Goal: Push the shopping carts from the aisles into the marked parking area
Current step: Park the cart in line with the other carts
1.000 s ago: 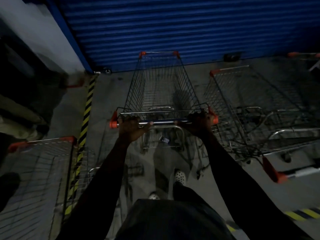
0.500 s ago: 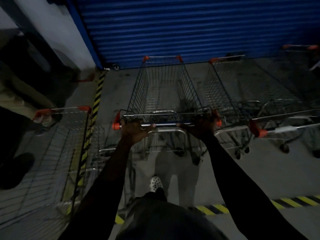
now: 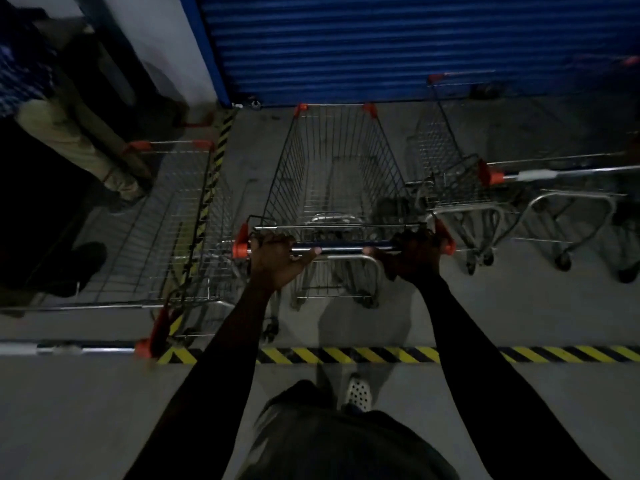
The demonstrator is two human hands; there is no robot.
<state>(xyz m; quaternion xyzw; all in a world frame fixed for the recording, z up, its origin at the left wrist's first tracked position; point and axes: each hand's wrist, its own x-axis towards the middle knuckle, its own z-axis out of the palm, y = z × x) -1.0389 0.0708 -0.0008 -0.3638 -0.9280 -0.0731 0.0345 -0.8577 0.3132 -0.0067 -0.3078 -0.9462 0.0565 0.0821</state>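
An empty wire shopping cart with orange corner caps stands in front of me, its nose close to the blue roller shutter. My left hand grips the left end of its handle bar. At the bar's right end my right hand holds on the same way. The cart sits past the yellow-and-black floor stripe that marks the parking area; my feet are on the near side of it.
Another cart stands at the left across a side hazard stripe. To the right are parked carts. A person's legs are at the far left by a white wall.
I have stepped backward while holding the handle; the floor stripe, earlier beside or behind my feet, now lies ahead of them. The cart sits farther out from the shutter, and the left cart shows more.
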